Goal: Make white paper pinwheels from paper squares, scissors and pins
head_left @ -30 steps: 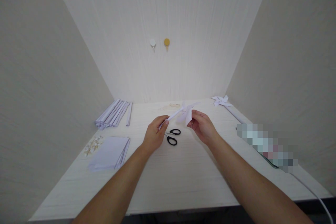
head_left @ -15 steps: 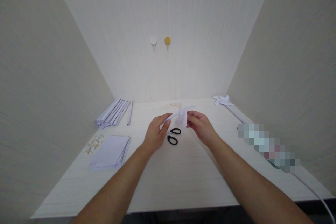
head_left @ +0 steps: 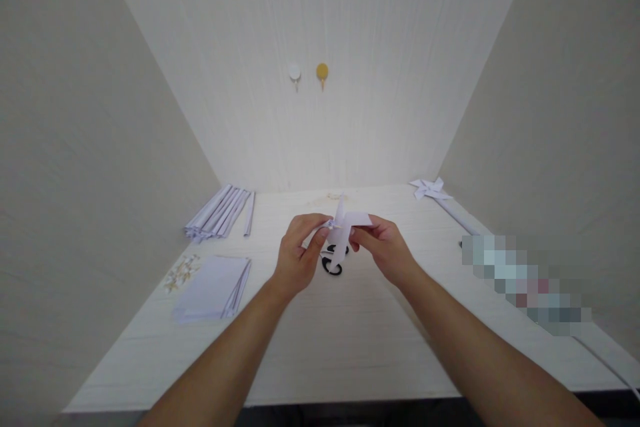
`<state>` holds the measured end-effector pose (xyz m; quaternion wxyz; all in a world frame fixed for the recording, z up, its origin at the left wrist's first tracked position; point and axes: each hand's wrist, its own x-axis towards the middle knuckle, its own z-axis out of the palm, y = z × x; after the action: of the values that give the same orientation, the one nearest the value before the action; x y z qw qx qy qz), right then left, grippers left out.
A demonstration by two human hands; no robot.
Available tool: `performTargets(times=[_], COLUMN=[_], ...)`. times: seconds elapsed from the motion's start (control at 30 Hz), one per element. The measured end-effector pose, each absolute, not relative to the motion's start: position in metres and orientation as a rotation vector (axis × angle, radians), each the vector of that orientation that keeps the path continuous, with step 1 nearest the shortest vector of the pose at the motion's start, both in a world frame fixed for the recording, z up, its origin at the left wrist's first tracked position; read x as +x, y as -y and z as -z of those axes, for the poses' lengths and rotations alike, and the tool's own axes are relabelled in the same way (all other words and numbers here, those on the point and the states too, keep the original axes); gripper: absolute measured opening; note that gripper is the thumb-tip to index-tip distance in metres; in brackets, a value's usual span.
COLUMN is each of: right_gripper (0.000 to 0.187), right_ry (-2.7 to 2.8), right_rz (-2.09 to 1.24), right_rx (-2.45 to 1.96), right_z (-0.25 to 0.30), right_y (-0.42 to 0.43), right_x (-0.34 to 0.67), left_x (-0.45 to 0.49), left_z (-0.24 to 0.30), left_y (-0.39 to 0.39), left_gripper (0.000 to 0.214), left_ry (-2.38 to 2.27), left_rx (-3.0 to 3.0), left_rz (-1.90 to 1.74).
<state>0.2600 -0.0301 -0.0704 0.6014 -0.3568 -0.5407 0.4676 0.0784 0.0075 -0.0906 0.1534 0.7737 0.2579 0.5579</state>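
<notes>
From where I stand, both hands are up over the middle of the bench [head_left: 320,353], and a white paper pinwheel [head_left: 341,243] is in the air between them. The left hand [head_left: 301,252] has its thumb and fingers pinched on a rolled paper piece [head_left: 328,223] right against the pinwheel's centre; a small yellowish tip shows there. The right hand [head_left: 381,243] is closed on one folded blade at the other side, its fingers curled under the paper.

Below the pinwheel lies a pair of black-handled scissors [head_left: 325,265], partly covered from view by the blades and the left hand. Over on the left, a bundle of paper rolls [head_left: 216,215] rests near the side wall, with a single roll [head_left: 249,213] just beside it. Nearer the person sits a stack of paper sheets [head_left: 213,285], next to a gold-and-white patch [head_left: 181,273]; I can't tell whether it is printed or loose bits. At the far right corner another pinwheel [head_left: 429,188] lies on its stick, and a blurred-out object [head_left: 515,280] sits closer in.
</notes>
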Motion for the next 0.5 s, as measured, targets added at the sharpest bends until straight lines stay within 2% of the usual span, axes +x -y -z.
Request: performTargets(times=[0.5], right_gripper=[0.020], right_ry=[1.304], right_rz=[-0.997], right_rx=[-0.878], right_z=[0.0682], right_y=[0.0331], right_x=[0.2589], left_x=[0.0780], left_z=[0.0889], left_y=[-0.0065], left_gripper=[0.023], left_ry=[-0.742], left_rx=[2.265], left_rz=[-1.623])
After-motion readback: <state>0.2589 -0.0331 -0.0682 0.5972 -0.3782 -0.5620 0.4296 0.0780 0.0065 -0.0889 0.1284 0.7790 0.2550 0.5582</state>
